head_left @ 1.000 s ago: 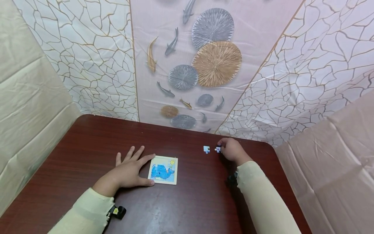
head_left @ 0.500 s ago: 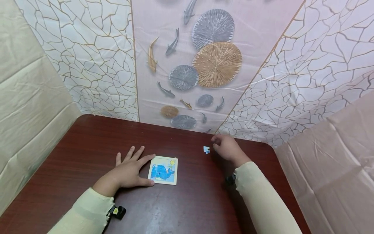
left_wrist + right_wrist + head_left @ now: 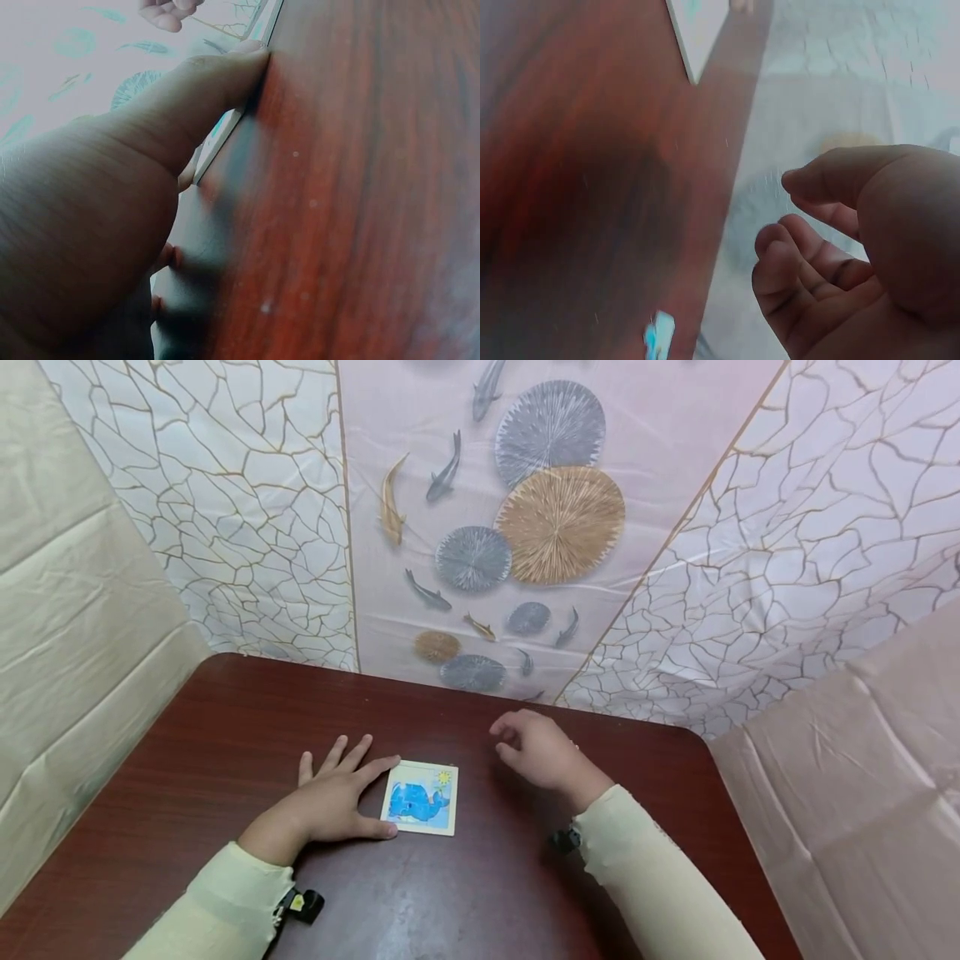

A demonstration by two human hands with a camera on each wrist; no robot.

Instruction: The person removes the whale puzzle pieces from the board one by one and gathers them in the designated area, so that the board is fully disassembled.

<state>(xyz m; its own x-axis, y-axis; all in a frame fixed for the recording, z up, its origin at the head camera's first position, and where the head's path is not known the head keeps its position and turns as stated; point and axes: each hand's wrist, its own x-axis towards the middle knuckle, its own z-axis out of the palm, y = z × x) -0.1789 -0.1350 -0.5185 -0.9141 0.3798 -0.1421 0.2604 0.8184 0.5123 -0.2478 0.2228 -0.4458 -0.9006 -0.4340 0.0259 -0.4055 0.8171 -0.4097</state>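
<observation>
A small square puzzle (image 3: 423, 793) with a pale frame lies flat on the table, its picture a blue whale with a yellow sun. My left hand (image 3: 322, 802) rests at its left side with fingers spread, thumb and index finger touching two corners. In the left wrist view the thumb (image 3: 225, 79) lies along the puzzle's edge. My right hand (image 3: 536, 752) hovers to the right of the puzzle, fingers loosely bent. The right wrist view shows a gap between thumb and fingertips, nothing visible in it. A light blue puzzle piece (image 3: 660, 334) lies on the table below that hand.
The dark red wooden table (image 3: 247, 710) ends at a patterned cloth wall (image 3: 465, 610) behind. Cloth also hangs at the left and right sides. Black wrist cameras (image 3: 303, 906) sit near both sleeves.
My right hand has moved left, off the purplish piece it touched, towards the puzzle. It now covers the spot where the loose pieces showed. My left hand and the puzzle stay put.
</observation>
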